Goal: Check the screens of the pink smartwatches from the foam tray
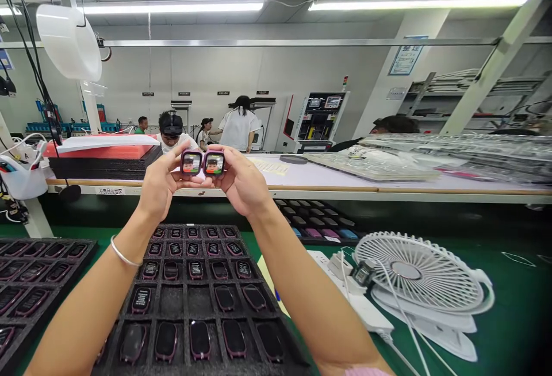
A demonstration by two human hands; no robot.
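The likeliest trouble is a drop; the left hand [160,183] and the right hand [248,183] each seem to pinch a small watch only by its rim, so a slick edge or a loosened thumb could let one slip, perhaps onto the foam tray [198,300] below the grip. The left watch [191,163] and the right watch [214,164] sit side by side between the hands, screens lit and facing the wearer; their inner edges are so close that a small inward push could knock or scuff the cases; whether they touch, I cannot tell. The shelf edge [323,190] lies just below the hands in view, so lowering them carelessly might bump it.

Both arms reach forward and converge, raised over the tray; the wrists are bent so the fingers meet near the middle; fingers and thumbs are closed to about a watch's width, one watch in each hand; the bangle [125,254] rings the left forearm, behind the grip.
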